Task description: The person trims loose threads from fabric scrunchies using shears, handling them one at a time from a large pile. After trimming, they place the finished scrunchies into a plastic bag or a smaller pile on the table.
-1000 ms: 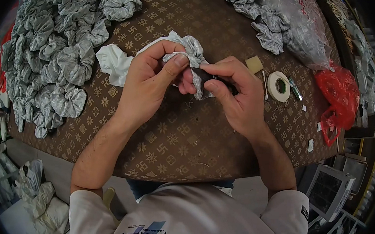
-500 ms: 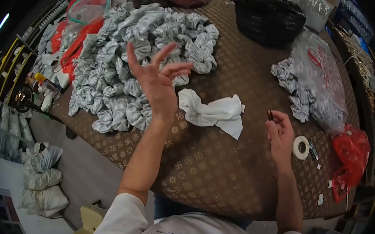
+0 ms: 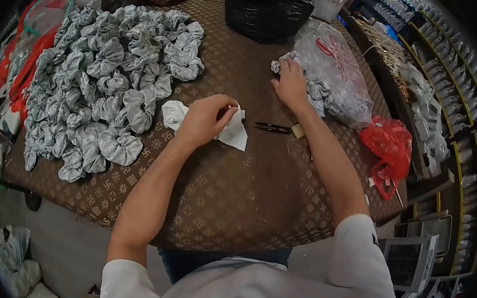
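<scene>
My left hand (image 3: 208, 120) is over a white cloth (image 3: 234, 134) on the table, fingers curled and closed on its upper part. My right hand (image 3: 291, 84) reaches to a small heap of grey scrunchies (image 3: 317, 90) at the right. Its fingers lie over the nearest scrunchie with the thumb apart; the fingertips are partly hidden. Black thread snips (image 3: 273, 127) lie on the table between the two forearms. A large pile of grey scrunchies (image 3: 105, 80) covers the left side of the table.
A clear plastic bag (image 3: 337, 61) with red print lies beside the small heap. A roll of tape (image 3: 298, 131) is partly behind my right forearm. A black bag (image 3: 267, 12) stands at the back, a red bag (image 3: 386, 148) at the right edge. Shelves (image 3: 455, 71) line the right.
My left hand has come down from above the big pile onto the white cloth. My right hand has let go of the snips and moved forward to the small heap. The view has turned right.
</scene>
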Demonstrator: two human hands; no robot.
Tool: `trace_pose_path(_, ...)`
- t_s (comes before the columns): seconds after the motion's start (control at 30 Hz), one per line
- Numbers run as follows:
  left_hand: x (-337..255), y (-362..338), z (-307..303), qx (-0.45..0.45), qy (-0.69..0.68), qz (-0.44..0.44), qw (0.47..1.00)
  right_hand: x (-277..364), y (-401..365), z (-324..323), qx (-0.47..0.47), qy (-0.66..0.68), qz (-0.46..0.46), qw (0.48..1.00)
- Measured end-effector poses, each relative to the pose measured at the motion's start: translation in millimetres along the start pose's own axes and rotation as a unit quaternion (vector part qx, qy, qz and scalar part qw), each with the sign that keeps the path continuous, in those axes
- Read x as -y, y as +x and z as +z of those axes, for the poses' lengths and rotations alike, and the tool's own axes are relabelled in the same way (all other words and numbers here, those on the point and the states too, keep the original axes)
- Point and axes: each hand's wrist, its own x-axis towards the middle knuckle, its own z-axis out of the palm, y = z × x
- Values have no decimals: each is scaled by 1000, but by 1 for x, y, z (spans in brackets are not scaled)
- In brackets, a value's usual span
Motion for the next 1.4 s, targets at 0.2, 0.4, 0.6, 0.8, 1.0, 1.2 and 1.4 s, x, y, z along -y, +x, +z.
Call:
trace_pose_path(0.2, -8, 2, 2, -80, -127, -21, 988, 6, 38, -18, 107, 152, 148, 971)
trace_pose_path(0.4, -43, -7, 18, 8, -379, -173, 909, 130, -54, -102, 159, 534, 243, 794)
trace_pose_path(0.6, -44, -3, 15, -138, -300, -162, 930, 120, -75, -126, 120, 507, 301, 798)
trace_pose_path(0.8, -45, -6, 19, -122, -302, -168, 931, 115, -77, -124, 95, 475, 305, 820)
trace_pose_path(1.0, -51, -13, 27, -59, -271, -113, 954, 115, -81, -110, 96, 443, 202, 868)
trace_pose_path(1.2, -53, -20, 34, -31, -207, -86, 974, 120, -79, -119, 141, 467, 242, 839)
trace_pose_path(1.4, -59, -19, 25, -51, -168, -82, 981, 117, -75, -126, 61, 375, 213, 900)
